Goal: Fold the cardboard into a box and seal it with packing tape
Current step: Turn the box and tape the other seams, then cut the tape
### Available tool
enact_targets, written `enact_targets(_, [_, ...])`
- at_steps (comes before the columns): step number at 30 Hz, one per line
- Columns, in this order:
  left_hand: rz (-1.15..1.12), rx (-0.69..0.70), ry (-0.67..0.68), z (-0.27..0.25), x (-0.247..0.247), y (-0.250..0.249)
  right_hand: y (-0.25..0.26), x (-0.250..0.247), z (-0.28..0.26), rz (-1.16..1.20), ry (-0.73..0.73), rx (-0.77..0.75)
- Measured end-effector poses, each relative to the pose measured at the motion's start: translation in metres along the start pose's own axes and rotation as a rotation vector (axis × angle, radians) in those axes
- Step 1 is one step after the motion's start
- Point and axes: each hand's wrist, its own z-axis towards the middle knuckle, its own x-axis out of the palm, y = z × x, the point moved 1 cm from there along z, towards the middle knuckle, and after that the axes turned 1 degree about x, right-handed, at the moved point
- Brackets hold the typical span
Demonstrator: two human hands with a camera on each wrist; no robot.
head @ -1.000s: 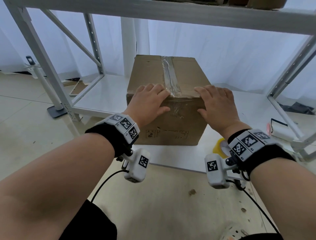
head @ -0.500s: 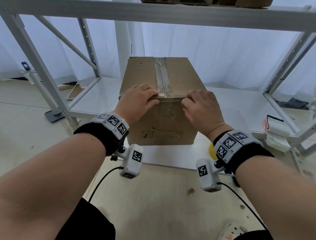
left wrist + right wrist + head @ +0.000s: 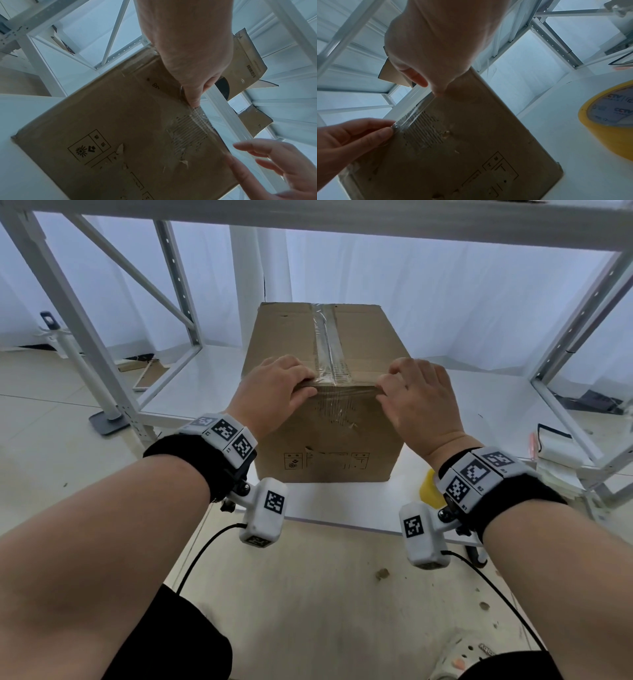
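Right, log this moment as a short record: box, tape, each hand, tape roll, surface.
box: cardboard box upright on the white shelf, top flaps closed
tape: clear tape strip along the top seam, folded down over the near edge
left hand: left hand on the near top edge, thumb pressing beside the tape
right hand: right hand on the same edge, fingers curled over it
tape roll: yellow tape roll on the shelf, right of the box

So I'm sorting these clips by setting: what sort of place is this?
Probably a packing or storage area: a taped brown cardboard box sits on a white metal shelving rack, a yellow roll of packing tape beside it, over a bare tiled floor.
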Motion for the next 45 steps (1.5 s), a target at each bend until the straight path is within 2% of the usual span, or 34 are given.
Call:
enact_targets(4, [-0.04,-0.007,-0.011,0.002,0.001,0.003,0.0,0.003,-0.001,0.062,0.016,-0.057])
enact_targets(9, [-0.083,-0.004,-0.03,0.001,0.002,0.007,0.003,0.001,-0.006,0.192,0.066,-0.008])
enact_targets(15, [-0.094,-0.003,-0.055,0.0,0.006,0.009,0.006,0.0,-0.01,0.218,0.115,0.025])
enact_targets(23, [-0.115,-0.013,-0.071,0.001,0.007,0.01,0.005,0.0,-0.01,0.225,0.1,0.053])
enact_targets(27, [-0.004,0.02,-0.066,0.0,0.01,0.008,0.007,0.004,-0.012,0.187,0.119,0.062])
enact_targets(31, [0.219,0.077,0.029,-0.006,0.019,0.002,0.009,0.006,-0.012,0.184,0.108,0.044])
enact_targets(34, [0.204,0.065,0.017,-0.005,0.018,0.0,0.009,0.009,-0.012,0.166,0.113,0.052])
enact_targets(37, [0.115,-0.029,-0.015,0.004,0.011,-0.011,0.009,0.009,-0.014,0.154,0.121,0.053])
enact_targets(41, [0.233,-0.069,-0.011,0.012,0.018,-0.017,0.01,0.007,-0.013,0.178,0.125,0.059])
enact_targets(45, [0.308,-0.023,0.007,0.01,0.024,-0.012,0.01,0.011,-0.013,0.173,0.116,0.067])
